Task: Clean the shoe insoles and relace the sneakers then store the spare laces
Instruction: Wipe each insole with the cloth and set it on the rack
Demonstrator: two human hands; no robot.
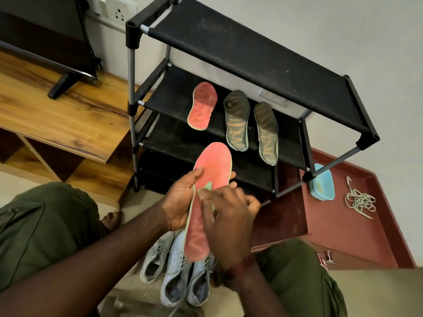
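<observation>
My left hand (183, 200) grips a long pink insole (212, 168) from its left edge, holding it up in front of the shoe rack. My right hand (229, 216) lies over the insole's middle and pinches a small green cloth (206, 188) against it. A second pink insole (202, 106) and two dark olive insoles (237, 121) (266, 133) lie on the rack's middle shelf. Several white sneakers (176, 268) stand on the floor below my hands. A tangle of pale spare laces (359, 200) lies on the red cabinet top at the right.
The black shoe rack (251, 42) stands against the wall. A light blue tub (321, 183) sits on the red cabinet (343, 236) beside the laces. At left a wooden unit (68, 115) carries a TV. My knees in olive trousers flank the sneakers.
</observation>
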